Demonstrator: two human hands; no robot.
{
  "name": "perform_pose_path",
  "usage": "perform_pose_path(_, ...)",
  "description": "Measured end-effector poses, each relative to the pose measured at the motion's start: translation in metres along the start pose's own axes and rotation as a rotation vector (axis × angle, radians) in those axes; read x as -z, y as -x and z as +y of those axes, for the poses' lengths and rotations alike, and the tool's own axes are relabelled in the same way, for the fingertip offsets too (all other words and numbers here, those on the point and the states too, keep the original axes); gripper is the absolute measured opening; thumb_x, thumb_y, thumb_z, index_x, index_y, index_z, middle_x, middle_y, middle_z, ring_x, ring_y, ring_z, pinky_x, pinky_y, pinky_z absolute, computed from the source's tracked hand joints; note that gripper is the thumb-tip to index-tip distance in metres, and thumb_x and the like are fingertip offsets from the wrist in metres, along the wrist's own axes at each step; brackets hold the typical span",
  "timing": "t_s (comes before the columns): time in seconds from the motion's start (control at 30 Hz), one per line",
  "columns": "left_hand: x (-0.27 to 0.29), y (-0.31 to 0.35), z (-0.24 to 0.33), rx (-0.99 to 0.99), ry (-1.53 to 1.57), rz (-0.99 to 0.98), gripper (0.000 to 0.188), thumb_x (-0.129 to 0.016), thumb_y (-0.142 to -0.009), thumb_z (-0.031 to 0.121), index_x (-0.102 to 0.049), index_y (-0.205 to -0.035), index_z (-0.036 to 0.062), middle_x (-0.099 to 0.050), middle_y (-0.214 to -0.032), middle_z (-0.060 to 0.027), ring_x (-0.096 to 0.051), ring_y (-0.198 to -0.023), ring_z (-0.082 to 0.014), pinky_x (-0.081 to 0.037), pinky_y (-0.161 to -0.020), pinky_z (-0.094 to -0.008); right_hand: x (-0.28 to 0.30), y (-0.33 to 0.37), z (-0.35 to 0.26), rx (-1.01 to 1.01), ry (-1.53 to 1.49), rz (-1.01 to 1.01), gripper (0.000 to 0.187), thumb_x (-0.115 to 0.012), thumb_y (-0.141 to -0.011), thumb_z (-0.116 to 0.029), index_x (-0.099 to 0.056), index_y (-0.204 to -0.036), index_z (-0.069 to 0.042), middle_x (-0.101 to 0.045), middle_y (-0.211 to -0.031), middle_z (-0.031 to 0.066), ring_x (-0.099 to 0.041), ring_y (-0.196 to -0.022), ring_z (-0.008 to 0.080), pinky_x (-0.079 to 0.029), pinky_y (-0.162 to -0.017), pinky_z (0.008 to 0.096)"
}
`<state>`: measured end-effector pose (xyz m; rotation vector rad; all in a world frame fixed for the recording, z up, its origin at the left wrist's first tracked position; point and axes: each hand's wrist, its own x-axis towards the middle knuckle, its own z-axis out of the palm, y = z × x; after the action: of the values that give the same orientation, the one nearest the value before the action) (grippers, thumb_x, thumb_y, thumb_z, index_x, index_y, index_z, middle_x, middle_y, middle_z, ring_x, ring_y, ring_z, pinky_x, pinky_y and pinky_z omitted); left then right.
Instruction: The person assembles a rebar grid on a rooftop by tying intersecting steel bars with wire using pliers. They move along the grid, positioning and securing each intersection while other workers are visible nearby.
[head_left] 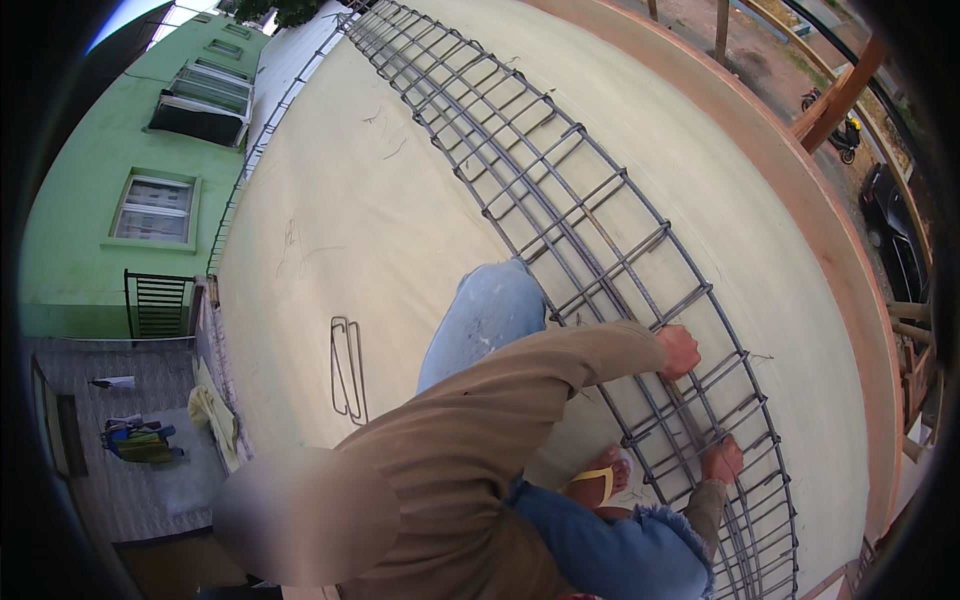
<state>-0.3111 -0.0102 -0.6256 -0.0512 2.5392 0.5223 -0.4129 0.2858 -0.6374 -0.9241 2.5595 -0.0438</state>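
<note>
The rebar cage (578, 240) — dark grey long bars crossed by evenly spaced stirrups — runs diagonally over pale decking (400, 220) (faint reddish marks (290, 238) on it are too unclear to read). A squatting co-worker (480, 430) has the left hand (680, 350) curled at the bars, the right hand (722, 460) curled nearer; anything inside them is indistinct. The wearer's own hands are out of view, their state untellable.
</note>
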Motion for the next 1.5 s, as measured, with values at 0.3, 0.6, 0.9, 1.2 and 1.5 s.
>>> perform_pose_path(0.3, 0.023, -0.016, -0.001, -0.022, -0.003, 0.030, 0.023, -0.060, -0.085, 0.024, -0.073, -0.082, 0.0051, -0.072, -0.083, -0.0195, -0.071, -0.079, -0.0364, -0.057, -0.072, -0.0460, 0.013, 0.137, -0.016, 0.066, -0.418, 0.400, 0.034, -0.070, -0.084, -0.007, -0.060, -0.116, -0.001, -0.059, -0.112, 0.0185, -0.056, -0.107, 0.0362, -0.045, -0.089, 0.0421)
perform_pose_path(0.6, 0.028, -0.016, 0.027, 0.080, -0.150, -0.105, 0.030, -0.054, -0.094, 0.030, -0.075, -0.100, 0.0095, -0.073, -0.092, -0.0181, -0.071, -0.088, -0.0382, -0.057, -0.081, -0.0470, -0.102, 0.342, -0.055, -0.838, -0.299, -0.114, 0.094, -0.084, -0.076, -0.034, -0.031, -0.148, -0.006, -0.044, -0.135, 0.0256, -0.043, -0.125, 0.0427, -0.040, -0.101, 0.0529)
perform_pose_path(0.9, 0.032, -0.005, 0.010, 0.057, -0.021, -0.047, 0.026, -0.059, -0.086, 0.027, -0.075, -0.084, 0.0062, -0.072, -0.085, -0.0187, -0.071, -0.083, -0.0370, -0.058, -0.074, -0.0462, -0.126, 0.328, 0.011, -0.783, -0.439, -0.042, 0.078, -0.082, -0.077, -0.024, -0.041, -0.141, -0.006, -0.051, -0.122, 0.0231, -0.056, -0.104, 0.0418, -0.051, -0.084, 0.0481)
perform_pose_path(1.2, 0.010, 0.005, -0.002, -0.012, -0.020, 0.051, 0.017, -0.063, -0.078, 0.020, -0.074, -0.080, 0.0071, -0.073, -0.083, -0.0154, -0.072, -0.080, -0.0319, -0.058, -0.070, -0.0433, -0.073, 0.183, 0.046, -0.616, -0.488, -0.075, 0.063, -0.076, -0.080, -0.019, -0.047, -0.136, -0.005, -0.056, -0.109, 0.0208, -0.059, -0.094, 0.0394, -0.051, -0.079, 0.0473)
perform_pose_path(1.5, 0.011, -0.004, 0.005, 0.028, -0.033, 0.078, 0.016, -0.063, -0.083, 0.019, -0.076, -0.088, 0.0111, -0.075, -0.096, -0.0104, -0.073, -0.091, -0.0257, -0.056, -0.077, -0.0400, 0.026, 0.147, 0.060, -0.545, -0.477, -0.160, 0.050, -0.069, -0.084, -0.013, -0.054, -0.131, -0.004, -0.060, -0.097, 0.0185, -0.062, -0.084, 0.0371, -0.051, -0.074, 0.0464)
